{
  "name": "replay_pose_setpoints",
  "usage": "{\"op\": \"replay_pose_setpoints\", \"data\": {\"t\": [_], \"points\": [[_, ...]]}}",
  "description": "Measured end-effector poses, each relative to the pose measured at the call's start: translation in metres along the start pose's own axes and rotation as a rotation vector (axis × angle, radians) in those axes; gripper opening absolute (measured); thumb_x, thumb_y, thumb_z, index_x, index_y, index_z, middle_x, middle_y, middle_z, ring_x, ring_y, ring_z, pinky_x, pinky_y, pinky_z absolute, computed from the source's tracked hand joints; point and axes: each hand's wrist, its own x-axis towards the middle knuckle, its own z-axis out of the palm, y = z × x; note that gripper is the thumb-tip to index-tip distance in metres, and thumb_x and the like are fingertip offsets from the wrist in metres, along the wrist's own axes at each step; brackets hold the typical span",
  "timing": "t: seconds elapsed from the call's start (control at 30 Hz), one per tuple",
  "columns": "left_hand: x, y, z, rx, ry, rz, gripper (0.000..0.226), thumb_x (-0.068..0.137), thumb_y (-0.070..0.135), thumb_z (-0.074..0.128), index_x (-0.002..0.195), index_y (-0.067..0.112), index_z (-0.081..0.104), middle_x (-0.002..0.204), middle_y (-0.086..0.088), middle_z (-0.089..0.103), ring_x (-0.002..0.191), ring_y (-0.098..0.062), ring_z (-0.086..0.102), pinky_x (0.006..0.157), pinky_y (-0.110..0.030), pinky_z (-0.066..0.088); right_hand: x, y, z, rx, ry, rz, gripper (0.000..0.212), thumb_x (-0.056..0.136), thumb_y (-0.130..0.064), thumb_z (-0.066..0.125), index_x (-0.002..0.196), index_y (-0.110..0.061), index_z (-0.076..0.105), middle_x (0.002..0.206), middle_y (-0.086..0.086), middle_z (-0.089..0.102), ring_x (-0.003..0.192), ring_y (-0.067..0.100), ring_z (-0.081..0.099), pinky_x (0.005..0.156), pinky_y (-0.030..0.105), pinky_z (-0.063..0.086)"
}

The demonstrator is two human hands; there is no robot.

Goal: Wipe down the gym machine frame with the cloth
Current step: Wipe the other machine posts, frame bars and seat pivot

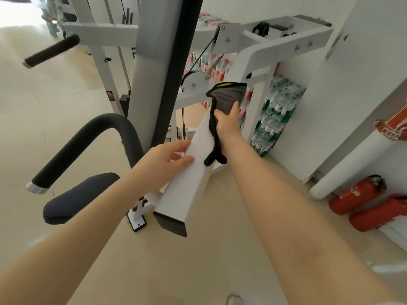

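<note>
1. My left grip (167, 160): bare, no glove, no ring or other item visible on the fingers.
2. My right grip (228, 123): bare, no glove.
3. Both my forearms: uncovered to the frame edge, no sleeve, watch or band in view.

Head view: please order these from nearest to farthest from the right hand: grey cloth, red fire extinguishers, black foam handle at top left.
1. Grey cloth, under the right hand.
2. Red fire extinguishers, floor, lower right.
3. Black foam handle, far upper left.
</note>
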Motion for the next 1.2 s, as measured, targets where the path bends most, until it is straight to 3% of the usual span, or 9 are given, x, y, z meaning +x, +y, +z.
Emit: {"op": "replay_pose_setpoints", "data": {"t": [0.17, 0.27, 0.37, 0.53, 0.6, 0.7, 0.9, 1.0, 1.2], "points": [[0.001, 0.008, -0.002, 0.017, -0.009, -0.07, 0.046, 0.093, 0.027, 0.05, 0.138, 0.03, 0.04, 0.118, 0.006, 0.058, 0.098, -0.009, 0.055, 0.092, -0.026, 0.042, -0.018, 0.017, 0.0, 0.078, -0.05, 0.029, 0.078, 0.09, -0.022, 0.047, 0.15, -0.028, -0.004, 0.154, 0.002, 0.019, 0.138, 0.028, 0.026, 0.112, 0.049, 0.028], [-0.001, 0.012, 0.0, 0.013, 0.007, -0.089, 0.045, 0.093, 0.026, 0.05, 0.136, 0.032, 0.04, 0.11, 0.01, 0.056, 0.084, 0.0, 0.054, 0.08, -0.019, 0.044, -0.06, 0.039, 0.005, 0.106, -0.074, -0.014, 0.082, 0.079, -0.034, 0.045, 0.149, -0.034, 0.002, 0.154, -0.007, 0.019, 0.139, 0.019, 0.025, 0.114, 0.045, 0.026], [-0.002, 0.011, 0.003, 0.001, 0.03, -0.118, 0.045, 0.093, 0.028, 0.049, 0.135, 0.037, 0.038, 0.104, 0.012, 0.054, 0.083, -0.001, 0.054, 0.073, -0.019, 0.047, -0.068, 0.049, 0.006, 0.085, -0.07, -0.057, 0.076, 0.089, -0.024, 0.047, 0.15, -0.027, 0.002, 0.156, -0.006, 0.013, 0.142, 0.016, 0.017, 0.116, 0.042, 0.02], [-0.004, 0.014, 0.006, -0.044, 0.057, -0.16, 0.041, 0.093, 0.027, 0.049, 0.133, 0.036, 0.043, 0.108, 0.011, 0.055, 0.097, -0.01, 0.054, 0.082, -0.025, 0.045, -0.01, 0.026, -0.004, -0.101, -0.073, -0.108, 0.076, 0.094, -0.021, 0.048, 0.15, -0.019, -0.003, 0.158, 0.002, 0.002, 0.144, 0.023, 0.008, 0.118, 0.043, 0.015], [-0.005, 0.015, 0.007, -0.03, 0.066, -0.165, 0.036, 0.093, 0.028, 0.05, 0.128, 0.034, 0.047, 0.109, 0.013, 0.055, 0.094, -0.007, 0.054, 0.075, -0.02, 0.045, 0.014, 0.013, -0.01, -0.387, -0.062, -0.202, 0.069, 0.097, -0.023, 0.044, 0.15, -0.014, 0.002, 0.158, 0.007, -0.001, 0.145, 0.025, 0.003, 0.118, 0.043, 0.01], [-0.007, 0.013, 0.008, 0.032, 0.122, -0.17, 0.025, 0.09, 0.033, 0.054, 0.114, 0.03, 0.053, 0.1, 0.015, 0.054, 0.082, -0.002, 0.055, 0.062, -0.013, 0.043, 0.038, 0.002, -0.017, -0.897, -0.11, -0.461, 0.051, 0.099, -0.026, 0.035, 0.147, -0.012, 0.025, 0.157, 0.005, 0.013, 0.145, 0.026, 0.002, 0.118, 0.042, 0.003], [-0.009, 0.01, 0.008, 0.135, 0.156, -0.127, 0.028, 0.09, 0.036, 0.053, 0.115, 0.023, 0.056, 0.096, 0.012, 0.054, 0.081, -0.004, 0.052, 0.069, -0.016, 0.04, 0.006, -0.012, -0.017, -1.339, -0.523, -0.907, 0.045, 0.097, -0.032, 0.021, 0.11, -0.021, 0.062, 0.122, 0.0, 0.059, 0.119, 0.019, 0.044, 0.106, 0.034, 0.021], [-0.009, 0.006, 0.006, 0.187, 0.144, -0.081, 0.027, 0.09, 0.038, 0.052, 0.109, 0.021, 0.057, 0.092, 0.009, 0.056, 0.075, -0.003, 0.051, 0.062, -0.005, 0.036, -0.03, -0.005, -0.008, -1.385, -0.675, -1.076, 0.05, 0.09, -0.034, 0.015, 0.095, -0.021, 0.063, 0.103, -0.001, 0.064, 0.103, 0.019, 0.052, 0.097, 0.032, 0.024], [-0.009, -0.001, -0.003, 0.225, 0.048, -0.021, 0.031, 0.086, 0.04, 0.057, 0.111, 0.022, 0.058, 0.092, 0.011, 0.058, 0.08, -0.004, 0.055, 0.068, -0.007, 0.042, -0.02, -0.004, -0.014, -1.196, -0.743, -1.127, 0.054, 0.086, -0.036, 0.014, 0.086, -0.016, 0.064, 0.085, -0.001, 0.066, 0.08, 0.015, 0.051, 0.084, 0.024, 0.023]]}}
